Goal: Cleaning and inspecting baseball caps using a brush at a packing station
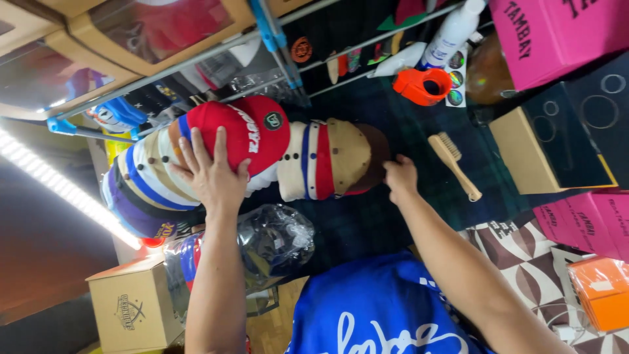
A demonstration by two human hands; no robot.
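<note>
Caps fill the middle of the view, nested one inside another in long rows that lie on a dark green plaid table (367,223). The view is rotated, so the room reads sideways. The left hand (211,172) lies flat with its fingers spread over a red fabric baseball cap with a round green badge (252,134), which sits at the end of the left stack of striped white, blue and tan caps (147,183); the palm presses on the crown rather than closing round it. The right hand (401,178) is loosely curled, fingertips touching the brim end of the second stack of cream, red and tan caps (327,160); whether it pinches the brown brim or only rests against it cannot be made out, since the fingers are turned away from the camera.

Both forearms run up from the bottom edge, where a blue shirt with white lettering (373,314) cuts them off. Between the arms lies a clear plastic bag holding a dark cap (275,239), its contents hard to read through the glare. Just beyond the right hand lies a wooden-handled brush (453,164). An orange plastic tape holder (422,85) sits farther off, beside a white bottle (452,29) cut off by the top edge. A pink cardboard box (557,36) is cropped at the corner.
</note>
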